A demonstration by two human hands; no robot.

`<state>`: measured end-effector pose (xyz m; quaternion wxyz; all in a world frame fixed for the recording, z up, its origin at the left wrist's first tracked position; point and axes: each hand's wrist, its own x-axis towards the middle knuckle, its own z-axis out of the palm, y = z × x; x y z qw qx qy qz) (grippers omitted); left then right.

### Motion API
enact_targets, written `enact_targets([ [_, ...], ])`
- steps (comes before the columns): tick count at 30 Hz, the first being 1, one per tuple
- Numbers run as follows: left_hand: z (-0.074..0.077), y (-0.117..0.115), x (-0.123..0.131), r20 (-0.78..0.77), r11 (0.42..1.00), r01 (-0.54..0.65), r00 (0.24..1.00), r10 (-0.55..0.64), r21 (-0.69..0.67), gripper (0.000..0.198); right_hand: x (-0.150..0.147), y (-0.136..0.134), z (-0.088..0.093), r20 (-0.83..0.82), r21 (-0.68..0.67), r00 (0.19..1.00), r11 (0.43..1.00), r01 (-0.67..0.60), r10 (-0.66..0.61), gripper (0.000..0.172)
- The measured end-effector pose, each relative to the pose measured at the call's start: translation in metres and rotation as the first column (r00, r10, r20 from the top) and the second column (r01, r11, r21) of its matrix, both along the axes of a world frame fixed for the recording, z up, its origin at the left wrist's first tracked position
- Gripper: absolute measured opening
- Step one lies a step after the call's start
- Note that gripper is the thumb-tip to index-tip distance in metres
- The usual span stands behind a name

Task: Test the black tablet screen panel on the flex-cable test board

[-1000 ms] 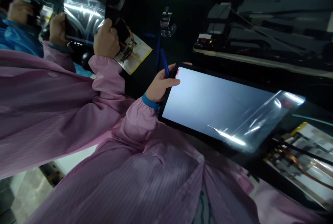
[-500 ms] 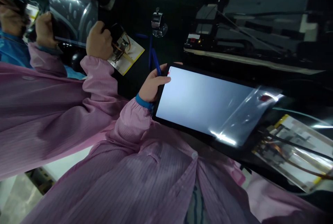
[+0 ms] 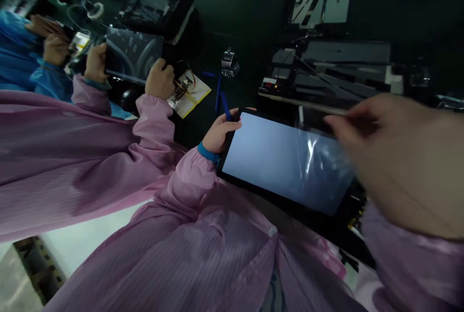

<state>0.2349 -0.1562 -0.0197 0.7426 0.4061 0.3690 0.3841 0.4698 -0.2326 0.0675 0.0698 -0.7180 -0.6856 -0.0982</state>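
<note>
My left hand (image 3: 219, 133) grips the left edge of a lit display panel (image 3: 275, 157) with a black frame, thumb on its front. The panel's screen glows pale and is tilted. Over its right part my right hand (image 3: 391, 143), closed in a pinch and blurred, holds a clear plastic film (image 3: 310, 150), which shows bright creases and glare. The fingertips and film edge are smeared. A blue pen-like stick (image 3: 225, 106) stands right by my left fingers; I cannot tell whether they hold it. A small red mark lies beside my left thumb.
Beyond the panel are a metal hand counter (image 3: 229, 61), another blue stick (image 3: 218, 93) and a dark fixture with panels (image 3: 344, 65). To my left, a co-worker's hands (image 3: 159, 80) hold a dark screen (image 3: 134, 53) near a white-and-yellow board (image 3: 192, 94).
My right hand has come in from the right and now pinches the clear film over the panel's right side. The view has shifted; my left hand keeps its grip.
</note>
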Motion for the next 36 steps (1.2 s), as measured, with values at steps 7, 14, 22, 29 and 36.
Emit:
enact_targets([
  [7,0.002,-0.006,0.005,0.030,0.997,-0.080,0.996,0.080,-0.007,0.047,-0.095,-0.010,-0.002,-0.114,-0.031,0.948,0.953,-0.303,0.298,0.031],
  [14,0.001,-0.008,0.006,0.024,0.990,-0.138,0.990,0.138,-0.002,0.042,-0.108,-0.033,-0.005,-0.096,0.079,0.938,0.942,-0.327,0.334,0.035],
  [22,0.003,-0.006,0.003,-0.059,0.988,-0.095,0.993,0.103,0.119,0.045,-0.107,-0.042,-0.016,-0.162,0.023,0.743,0.756,-0.655,0.649,0.027],
  [29,0.004,0.001,0.000,-0.121,0.993,-0.058,0.990,0.071,0.105,0.031,-0.092,-0.062,-0.028,-0.068,0.129,0.713,0.715,-0.687,0.698,0.036],
  [36,0.005,0.001,0.001,-0.119,0.994,-0.094,0.988,0.099,0.051,0.020,-0.071,-0.076,-0.030,-0.020,0.157,0.935,0.925,-0.346,0.354,0.034],
])
